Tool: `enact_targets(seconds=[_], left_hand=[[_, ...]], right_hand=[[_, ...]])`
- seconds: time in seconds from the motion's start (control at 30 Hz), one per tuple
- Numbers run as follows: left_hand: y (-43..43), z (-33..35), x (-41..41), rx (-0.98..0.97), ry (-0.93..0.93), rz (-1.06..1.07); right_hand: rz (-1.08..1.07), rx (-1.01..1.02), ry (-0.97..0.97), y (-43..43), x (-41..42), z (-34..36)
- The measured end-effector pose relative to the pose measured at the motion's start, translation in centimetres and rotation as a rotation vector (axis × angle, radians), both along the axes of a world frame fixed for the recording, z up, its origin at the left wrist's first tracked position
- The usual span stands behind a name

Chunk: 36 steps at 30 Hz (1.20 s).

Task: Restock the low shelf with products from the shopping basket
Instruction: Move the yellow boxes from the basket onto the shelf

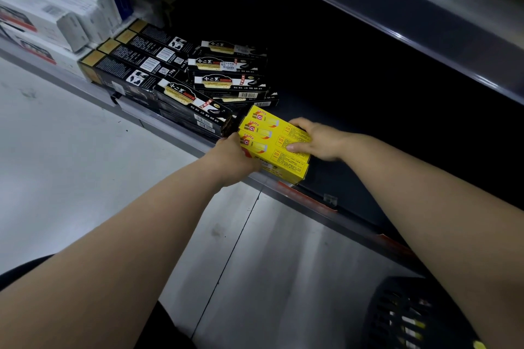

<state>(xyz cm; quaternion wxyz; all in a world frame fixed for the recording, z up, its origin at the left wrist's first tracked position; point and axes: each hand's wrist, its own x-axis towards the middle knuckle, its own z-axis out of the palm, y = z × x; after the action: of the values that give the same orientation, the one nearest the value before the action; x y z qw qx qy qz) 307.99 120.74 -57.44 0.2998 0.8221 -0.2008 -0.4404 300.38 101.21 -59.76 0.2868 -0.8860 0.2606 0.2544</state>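
Stocking is going on at the front of the low shelf (pixel 307 197), and the step in hand looks like setting down a bundle of yellow cartons (pixel 270 136). The cartons are lying stacked between the two grips, resting at the shelf's front lip with the near corner seeming to overhang it slightly. The left grip (pixel 235 156) is wrapping round the bundle's near-left end, its fingertips hidden beneath. The right grip (pixel 317 140) is clasping the opposite end, thumb on the far side and fingers pressing down on the top face. Just beyond the left grip, black cartons (pixel 181 99) are lying in loose rows, the nearest one almost touching the yellow bundle. Farther off past the left grip, white boxes (pixel 56 17) are sitting in a blurred pile. Beyond the right grip the shelf is running back into shadow. Well below the right forearm, a dark shopping basket (pixel 397 314) is standing on the floor, with what is in it too blurred to name.

I judge the next move is calling for a push away from both grips, sliding the bundle fully onto the shelf and squaring it beside the black cartons before letting go and reaching back to the basket.
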Motion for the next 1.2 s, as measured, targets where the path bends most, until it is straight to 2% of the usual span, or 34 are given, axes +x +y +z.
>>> enact_targets(seconds=[0.2, 0.4, 0.5, 0.63, 0.77, 1.2], left_hand=[[-0.4, -0.2, 0.2, -0.019, -0.003, 0.015], [-0.4, 0.2, 0.5, -0.102, -0.142, 0.046], [0.0, 0.4, 1.0, -0.163, -0.222, 0.086], [0.4, 0.6, 1.9, -0.245, -0.251, 0.266], [0.4, 0.4, 2.2, -0.168, -0.303, 0.365], [0.4, 0.0, 2.5, -0.166, -0.269, 0.382]], right_hand=[[-0.001, -0.03, -0.008, 0.0, 0.5, -0.1], [-0.325, -0.014, -0.319, 1.6, 4.7, -0.5], [-0.368, 0.007, -0.372, 2.2, 6.6, -0.8], [-0.451, 0.06, -0.401, 2.8, 7.8, -1.3], [-0.399, 0.039, -0.385, 3.8, 8.1, -1.7], [-0.33, 0.167, -0.418, 4.0, 7.0, -1.3]])
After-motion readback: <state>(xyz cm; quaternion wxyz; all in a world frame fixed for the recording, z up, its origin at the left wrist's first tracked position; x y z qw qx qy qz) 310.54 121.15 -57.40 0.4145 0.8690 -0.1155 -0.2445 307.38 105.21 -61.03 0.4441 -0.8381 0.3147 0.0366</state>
